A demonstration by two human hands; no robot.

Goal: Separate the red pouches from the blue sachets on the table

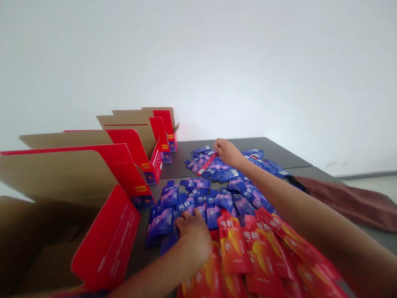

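Note:
My left hand (194, 236) rests knuckles-up on the near rows of sachets, its fingertips curled onto several blue sachets (186, 203). My right hand (226, 151) reaches far across the dark table (273, 151) and pinches a red sachet (207, 164) lying among a heap of blue sachets (217, 165). Red and orange sachets (257, 252) lie fanned out under my right forearm, close to me.
Several open red cardboard boxes (136, 165) with brown flaps stand in a row along the left. A large brown carton (27, 248) sits at the near left. A dark red cloth (350, 200) lies at the right. A white wall is behind.

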